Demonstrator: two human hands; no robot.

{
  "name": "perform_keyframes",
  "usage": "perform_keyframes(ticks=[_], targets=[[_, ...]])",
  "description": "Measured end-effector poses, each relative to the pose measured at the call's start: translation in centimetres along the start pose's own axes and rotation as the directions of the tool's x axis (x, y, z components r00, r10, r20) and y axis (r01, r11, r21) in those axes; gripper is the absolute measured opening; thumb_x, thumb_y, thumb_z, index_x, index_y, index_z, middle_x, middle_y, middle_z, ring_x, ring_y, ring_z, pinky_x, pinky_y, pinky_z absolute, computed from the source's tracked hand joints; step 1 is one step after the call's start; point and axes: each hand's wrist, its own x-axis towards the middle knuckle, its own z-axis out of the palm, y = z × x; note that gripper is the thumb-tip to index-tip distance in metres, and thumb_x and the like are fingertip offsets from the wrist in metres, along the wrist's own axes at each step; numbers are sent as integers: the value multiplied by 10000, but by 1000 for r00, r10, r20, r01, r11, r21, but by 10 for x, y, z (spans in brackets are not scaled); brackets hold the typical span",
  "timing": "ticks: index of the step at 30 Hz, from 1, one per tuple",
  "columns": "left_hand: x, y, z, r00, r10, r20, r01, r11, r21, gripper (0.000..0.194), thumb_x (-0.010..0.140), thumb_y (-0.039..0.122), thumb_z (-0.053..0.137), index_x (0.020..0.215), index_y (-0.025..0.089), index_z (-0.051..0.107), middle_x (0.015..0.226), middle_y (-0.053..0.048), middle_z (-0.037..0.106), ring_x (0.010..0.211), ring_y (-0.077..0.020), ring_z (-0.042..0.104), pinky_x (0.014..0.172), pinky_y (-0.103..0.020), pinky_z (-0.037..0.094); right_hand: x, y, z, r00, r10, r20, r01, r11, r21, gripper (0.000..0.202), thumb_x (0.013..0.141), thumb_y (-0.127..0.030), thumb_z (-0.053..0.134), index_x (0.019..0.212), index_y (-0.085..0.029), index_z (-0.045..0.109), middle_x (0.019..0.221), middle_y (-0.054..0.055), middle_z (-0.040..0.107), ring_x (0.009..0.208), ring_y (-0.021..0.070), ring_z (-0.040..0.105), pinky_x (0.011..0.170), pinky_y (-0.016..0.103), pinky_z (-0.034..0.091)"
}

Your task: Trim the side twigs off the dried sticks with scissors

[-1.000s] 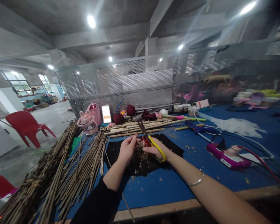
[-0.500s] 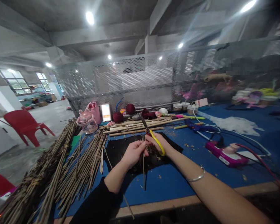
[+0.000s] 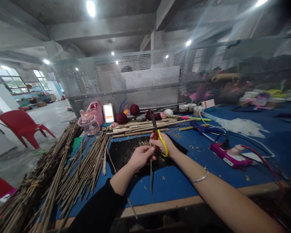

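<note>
My left hand [image 3: 142,156] pinches a thin brown stick [image 3: 151,178] that hangs down toward the table's front. Close against it on the right, my right hand [image 3: 162,143] is wrapped round scissors with yellow handles [image 3: 163,145], their dark blades pointing up and away. The fingertips of both hands meet near the top of the stick. Below them lies a black cloth [image 3: 121,154] with a heap of small plant clippings [image 3: 145,143] on it.
Many dry sticks [image 3: 87,168] lie at the left of the blue table [image 3: 184,187]. Behind are yarn balls [image 3: 134,109], longer canes [image 3: 133,127] and a lit phone [image 3: 108,113]. A purple power strip [image 3: 230,157] with cables is at the right. A red chair [image 3: 21,124] stands beyond.
The scissors have turned more upright in my right hand. More of the clippings shows behind my hands. The whole view has shifted slightly.
</note>
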Motion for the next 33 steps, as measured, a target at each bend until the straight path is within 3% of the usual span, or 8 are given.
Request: perform_keyframes(ticks=[6, 11, 17, 24, 33], targets=[[-1, 6, -2, 996, 11, -84, -27, 982, -186, 346, 630, 426, 645, 786, 120, 608, 547, 7, 562, 408, -37, 439, 393, -148, 316, 1, -4, -5, 998, -18, -68, 9, 992, -122, 260, 651, -382, 565, 771, -179, 455, 590, -50, 448, 497, 84, 392, 504, 225, 337], [-1, 11, -7, 969, 103, -223, -172, 933, -315, 383, 631, 405, 659, 876, 116, 599, 609, -2, 574, 476, -60, 509, 429, -158, 381, -3, -10, -8, 996, -62, 65, 84, 898, -432, 310, 699, -481, 533, 729, -185, 446, 634, -33, 464, 579, 109, 409, 563, 236, 350], [0, 9, -11, 940, 167, -296, -260, 915, -309, 382, 628, 392, 667, 883, 113, 611, 599, 1, 581, 455, -55, 493, 419, -164, 393, -11, -14, -2, 975, -43, 219, 163, 807, -567, 355, 704, -511, 546, 815, -187, 455, 749, -3, 505, 672, 132, 451, 605, 241, 365], [1, 8, -10, 930, 189, -314, -270, 933, -239, 333, 627, 394, 666, 814, 120, 646, 578, 11, 580, 405, -32, 427, 413, -166, 377, -14, -16, 1, 971, -38, 236, 172, 797, -579, 382, 689, -508, 572, 850, -186, 445, 824, 19, 501, 747, 151, 462, 656, 258, 375], [-1, 9, -10, 919, 224, -324, -290, 941, -172, 349, 623, 391, 666, 843, 119, 671, 626, -26, 620, 461, -64, 471, 422, -168, 362, -17, -17, 4, 979, -43, 198, 158, 773, -615, 420, 644, -500, 619, 857, -176, 458, 881, 62, 511, 815, 193, 475, 682, 294, 384]])
